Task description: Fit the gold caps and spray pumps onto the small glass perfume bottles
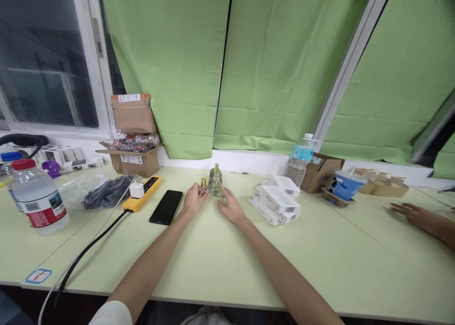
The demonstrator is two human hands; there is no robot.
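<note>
My left hand (193, 200) is closed around a small glass bottle with a gold cap (203, 183), whose lower part the fingers partly hide. Close beside it on the table stands a clear glass perfume bottle (215, 181) with ridged sides and a narrow neck, upright. My right hand (232, 207) rests to the right of this bottle. Its index finger reaches to the bottle's side and seems to touch it, while the thumb is held apart. A black phone (166, 207) lies left of my left hand.
White boxes (275, 202) are stacked to the right. Behind them stand a large plastic bottle (299, 161) and a cardboard box (320, 173). A yellow power strip (142, 195) and a red-capped bottle (40, 199) are left. Another person's hand (414, 214) lies far right.
</note>
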